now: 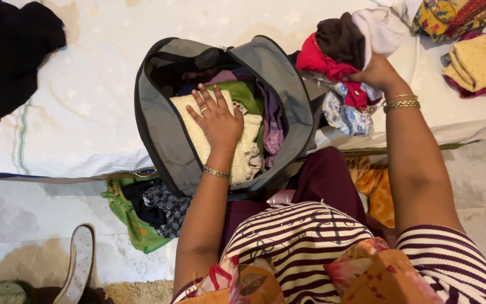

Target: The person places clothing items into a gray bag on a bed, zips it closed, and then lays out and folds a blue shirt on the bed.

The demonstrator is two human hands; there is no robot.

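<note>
A grey bag (158,129) lies open on the edge of a white bed, stuffed with folded clothes. My left hand (216,115) presses flat, fingers spread, on a cream knitted cloth (247,151) at the top of the bag's load. To the right of the bag, my right hand (375,72) grips a bundle of clothes (341,48): red, dark brown and white pieces, with a blue patterned piece hanging below. Both wrists wear gold bangles.
The white bedsheet (85,101) carries a black garment (7,50) at far left and folded yellow and patterned clothes (479,56) at far right. On the floor below the bed lie a green cloth bag (136,219) and a sandal (80,264).
</note>
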